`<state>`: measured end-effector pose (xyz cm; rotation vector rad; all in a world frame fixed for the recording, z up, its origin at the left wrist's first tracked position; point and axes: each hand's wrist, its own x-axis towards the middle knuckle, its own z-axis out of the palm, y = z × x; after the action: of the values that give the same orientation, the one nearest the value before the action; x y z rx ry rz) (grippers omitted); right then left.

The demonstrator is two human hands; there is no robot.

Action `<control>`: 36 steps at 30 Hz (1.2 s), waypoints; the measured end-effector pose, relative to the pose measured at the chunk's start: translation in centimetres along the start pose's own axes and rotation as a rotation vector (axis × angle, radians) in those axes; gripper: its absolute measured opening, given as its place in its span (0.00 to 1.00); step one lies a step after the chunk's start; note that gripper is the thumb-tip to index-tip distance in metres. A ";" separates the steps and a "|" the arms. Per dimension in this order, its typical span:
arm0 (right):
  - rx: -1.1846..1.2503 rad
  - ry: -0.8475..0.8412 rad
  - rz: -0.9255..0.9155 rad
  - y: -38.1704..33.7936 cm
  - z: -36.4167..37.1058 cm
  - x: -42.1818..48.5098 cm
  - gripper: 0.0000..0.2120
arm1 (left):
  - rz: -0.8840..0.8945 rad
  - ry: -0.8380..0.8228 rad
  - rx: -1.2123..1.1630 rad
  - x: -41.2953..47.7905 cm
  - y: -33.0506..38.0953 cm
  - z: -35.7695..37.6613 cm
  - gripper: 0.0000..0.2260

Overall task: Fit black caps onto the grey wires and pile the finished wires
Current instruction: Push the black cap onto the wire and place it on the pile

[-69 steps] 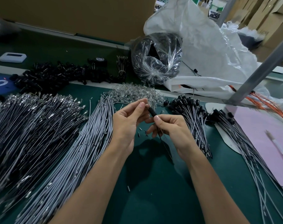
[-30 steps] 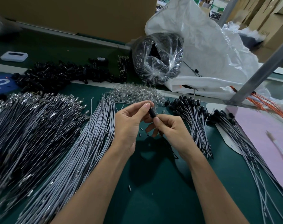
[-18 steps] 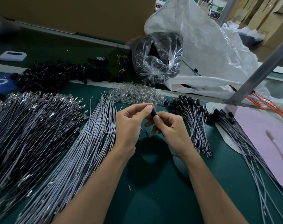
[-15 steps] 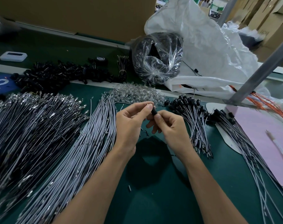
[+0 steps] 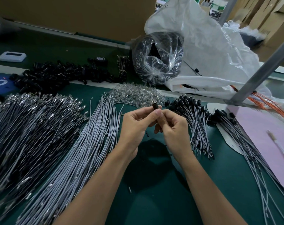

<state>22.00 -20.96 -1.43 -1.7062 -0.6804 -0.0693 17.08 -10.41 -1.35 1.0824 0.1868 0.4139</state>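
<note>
Two hands meet above the bench [image 5: 154, 189]. The left hand [image 5: 134, 125] pinches one black cap [image 5: 154, 106] between thumb and fingers [image 5: 147, 109]. The right hand [image 5: 173, 127] pinches the cap's lower end. The cap's wire is hidden behind the hands.

On the left lie two big heaps, too many to count: plain wires [image 5: 89, 143] and shiny-tipped wires [image 5: 32, 127], cut off at the edge. On the right lie two piles of capped wires, a near pile [image 5: 194, 120] and a far pile [image 5: 251, 143].

Behind the hands sit clear bits [image 5: 136, 95], loose caps [image 5: 60, 75] and a clear bag [image 5: 157, 62] of dark stuff I cannot make out. A pink sheet [image 5: 259, 135] holds one pen [image 5: 279, 148].
</note>
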 end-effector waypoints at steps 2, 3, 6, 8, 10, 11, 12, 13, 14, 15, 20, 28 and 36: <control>-0.018 -0.005 0.000 0.1 0.1 0.0 0.10 | 0.023 0.000 -0.040 0.0 0.1 0.2 0.08; -0.028 -0.005 0.000 0.1 0.1 -0.1 0.10 | 0.040 0.005 -0.070 -0.1 0.1 0.3 0.09; -0.022 -0.006 -0.017 0.1 0.3 -0.1 0.10 | 0.097 0.012 -0.109 -0.2 0.1 0.6 0.08; -0.004 -0.005 -0.029 0.0 0.4 -0.1 0.09 | 0.126 0.014 -0.106 -0.2 0.0 0.7 0.07; -0.004 0.005 -0.032 -0.1 0.5 -0.2 0.08 | 0.130 0.003 -0.113 -0.3 0.0 0.7 0.09; -0.005 0.009 -0.031 -0.1 0.5 -0.3 0.08 | 0.123 -0.006 -0.114 -0.3 0.0 0.6 0.11; -0.005 0.010 -0.030 0.0 0.4 -0.3 0.09 | 0.108 -0.012 -0.113 -0.3 0.0 0.5 0.13; -0.005 0.008 -0.030 0.0 0.4 -0.3 0.10 | 0.091 -0.012 -0.117 -0.2 0.0 0.4 0.15; -0.002 0.005 -0.029 0.0 0.3 -0.3 0.11 | 0.075 -0.008 -0.122 -0.1 -0.1 0.3 0.18; 0.007 0.003 -0.025 0.1 0.2 -0.3 0.11 | 0.065 -0.002 -0.122 0.0 -0.1 0.3 0.19; 0.044 0.005 -0.021 0.3 0.2 -0.1 0.10 | 0.049 -0.024 -0.036 0.1 -0.1 0.2 0.11; 0.042 -0.019 -0.048 0.6 0.3 0.0 0.13 | 0.051 0.008 -0.016 0.1 -0.1 0.3 0.05; 0.109 -0.058 -0.024 0.3 0.6 -0.3 0.10 | 0.122 0.029 -0.021 -0.3 0.2 0.5 0.01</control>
<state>21.72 -20.58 -1.97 -1.6004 -0.7350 0.0009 16.98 -10.84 -0.92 1.0711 0.1422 0.5398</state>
